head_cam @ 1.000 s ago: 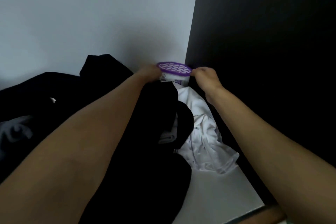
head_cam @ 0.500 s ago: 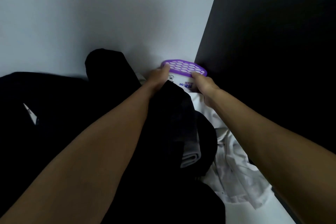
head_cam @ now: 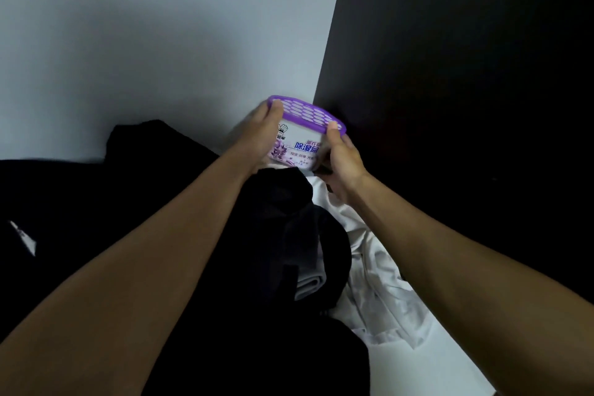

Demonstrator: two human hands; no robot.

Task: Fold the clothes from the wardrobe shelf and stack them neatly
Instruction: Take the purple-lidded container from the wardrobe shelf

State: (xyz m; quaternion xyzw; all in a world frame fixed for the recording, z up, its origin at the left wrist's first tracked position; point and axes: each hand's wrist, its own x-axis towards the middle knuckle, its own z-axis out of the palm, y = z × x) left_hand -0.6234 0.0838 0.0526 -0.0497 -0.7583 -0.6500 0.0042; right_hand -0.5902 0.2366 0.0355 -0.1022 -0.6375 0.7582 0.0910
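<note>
The black clothes point(head_cam: 257, 331) are heaped unfolded across the left and middle of the wardrobe shelf point(head_cam: 427, 370), and a grey fold point(head_cam: 310, 284) is seen among them. A crumpled white garment point(head_cam: 379, 286) is spread just to their right, touching them. Beyond the heap, in the far right corner, a white box with a purple honeycomb lid point(head_cam: 303, 133) is gripped from both sides. The left hand point(head_cam: 258, 138) is curled round its left end and the right hand point(head_cam: 345, 161) round its right end, with each thumb laid on the lid's rim. Behind it, the pale back wall point(head_cam: 160, 42) is met by the dark side panel point(head_cam: 466, 74).
</note>
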